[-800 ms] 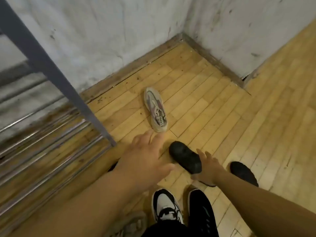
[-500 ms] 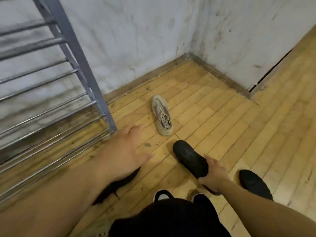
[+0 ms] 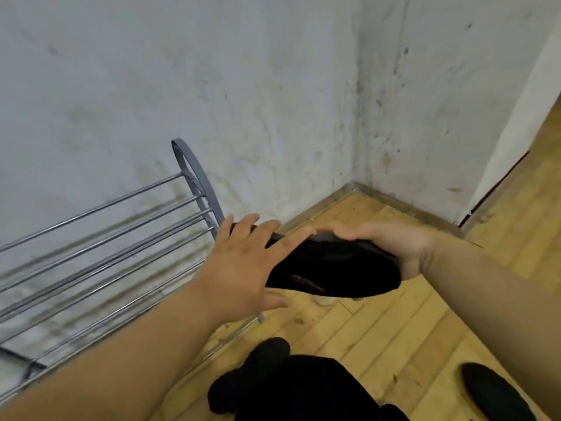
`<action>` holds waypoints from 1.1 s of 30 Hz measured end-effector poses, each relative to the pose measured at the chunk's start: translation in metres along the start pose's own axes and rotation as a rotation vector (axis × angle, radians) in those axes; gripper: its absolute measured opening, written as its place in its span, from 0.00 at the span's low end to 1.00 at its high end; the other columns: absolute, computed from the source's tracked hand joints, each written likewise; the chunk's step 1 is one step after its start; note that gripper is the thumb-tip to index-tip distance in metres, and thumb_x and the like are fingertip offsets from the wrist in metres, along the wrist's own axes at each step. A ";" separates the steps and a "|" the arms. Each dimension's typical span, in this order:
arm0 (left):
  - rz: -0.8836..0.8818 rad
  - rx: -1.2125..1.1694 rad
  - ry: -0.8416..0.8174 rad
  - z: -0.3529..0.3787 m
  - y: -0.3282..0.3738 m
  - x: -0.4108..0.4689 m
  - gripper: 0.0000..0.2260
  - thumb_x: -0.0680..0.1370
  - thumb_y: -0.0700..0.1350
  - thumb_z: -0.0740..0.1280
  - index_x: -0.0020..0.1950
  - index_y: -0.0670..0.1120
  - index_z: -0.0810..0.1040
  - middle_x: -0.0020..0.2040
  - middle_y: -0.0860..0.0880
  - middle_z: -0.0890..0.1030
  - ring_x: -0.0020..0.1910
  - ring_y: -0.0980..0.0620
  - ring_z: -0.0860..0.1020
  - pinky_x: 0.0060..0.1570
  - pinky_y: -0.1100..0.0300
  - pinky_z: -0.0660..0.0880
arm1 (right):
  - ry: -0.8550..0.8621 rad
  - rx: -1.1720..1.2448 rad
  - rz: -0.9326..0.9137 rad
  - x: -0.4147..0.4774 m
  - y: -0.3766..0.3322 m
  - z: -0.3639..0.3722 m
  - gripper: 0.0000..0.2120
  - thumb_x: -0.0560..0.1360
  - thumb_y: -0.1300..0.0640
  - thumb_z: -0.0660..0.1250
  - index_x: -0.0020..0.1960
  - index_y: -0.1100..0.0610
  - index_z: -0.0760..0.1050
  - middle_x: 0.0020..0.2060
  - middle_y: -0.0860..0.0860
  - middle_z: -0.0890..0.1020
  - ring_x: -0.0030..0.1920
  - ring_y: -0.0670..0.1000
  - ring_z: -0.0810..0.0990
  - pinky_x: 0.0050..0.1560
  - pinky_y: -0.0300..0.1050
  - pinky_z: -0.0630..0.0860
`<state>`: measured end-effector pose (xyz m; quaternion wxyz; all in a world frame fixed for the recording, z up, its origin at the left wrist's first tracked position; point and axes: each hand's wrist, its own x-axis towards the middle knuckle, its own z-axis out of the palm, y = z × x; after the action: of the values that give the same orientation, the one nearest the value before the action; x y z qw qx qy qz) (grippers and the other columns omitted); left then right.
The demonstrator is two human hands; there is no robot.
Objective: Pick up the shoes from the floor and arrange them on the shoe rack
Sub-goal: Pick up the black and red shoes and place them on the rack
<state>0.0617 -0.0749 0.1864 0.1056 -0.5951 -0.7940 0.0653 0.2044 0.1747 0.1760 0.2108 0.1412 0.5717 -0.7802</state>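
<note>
The shoe rack (image 3: 100, 238) is now filling the view from nine o'clock down to seven, its metal bars bare where they show; half a second ago it was only edging into the frame as the person crouched over the floor. The view has swung up from the boards to the wall, which suggests the person is rising and turning toward the rack.

The black shoe (image 3: 334, 268) is no longer lying on the floor (image 3: 394, 329). It is being carried in the air near the centre of the view, just to the three o'clock side of the rack's end frame. The right hand (image 3: 391, 247) is clamped around one end of it, fingers over the top edge. The left hand (image 3: 243, 268) is spread open, fingers apart, lying against the shoe's other end without closing on it.

A second black shoe (image 3: 498, 393) is lying on the boards at five o'clock, well apart from the rack. The pale shoe seen earlier is out of view.

So one pickup is done and placing looks to be next; at least one shoe is waiting.
</note>
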 end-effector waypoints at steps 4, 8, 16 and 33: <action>0.085 0.216 0.076 -0.018 -0.005 0.015 0.54 0.69 0.68 0.73 0.83 0.62 0.39 0.65 0.47 0.72 0.63 0.40 0.71 0.70 0.33 0.63 | -0.075 0.051 -0.062 -0.017 0.005 -0.003 0.33 0.65 0.39 0.81 0.65 0.54 0.83 0.60 0.61 0.84 0.56 0.61 0.85 0.53 0.59 0.83; 0.080 0.184 0.079 -0.010 0.006 0.020 0.50 0.69 0.67 0.70 0.83 0.60 0.46 0.57 0.47 0.75 0.53 0.42 0.73 0.53 0.43 0.73 | 0.072 0.091 -0.189 -0.024 0.027 0.000 0.26 0.76 0.42 0.70 0.73 0.46 0.76 0.68 0.58 0.80 0.63 0.63 0.82 0.52 0.60 0.83; -0.007 -0.413 -0.288 0.041 0.080 0.031 0.46 0.70 0.70 0.68 0.81 0.70 0.45 0.60 0.56 0.73 0.58 0.51 0.71 0.57 0.49 0.75 | 0.996 -0.411 -0.464 -0.062 0.109 -0.014 0.15 0.81 0.51 0.68 0.66 0.39 0.80 0.58 0.36 0.83 0.60 0.39 0.80 0.67 0.45 0.75; 0.345 -0.086 -0.367 0.073 0.134 0.039 0.37 0.72 0.71 0.64 0.78 0.61 0.59 0.60 0.56 0.74 0.60 0.49 0.73 0.58 0.47 0.74 | 0.932 -0.274 -0.163 -0.058 0.298 0.018 0.51 0.71 0.38 0.77 0.80 0.31 0.44 0.74 0.40 0.71 0.71 0.43 0.73 0.68 0.41 0.73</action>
<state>0.1581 0.0016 0.0880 -0.0785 -0.7040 -0.6884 0.1555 0.4015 0.0911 -0.0394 -0.1127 0.4011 0.7116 -0.5657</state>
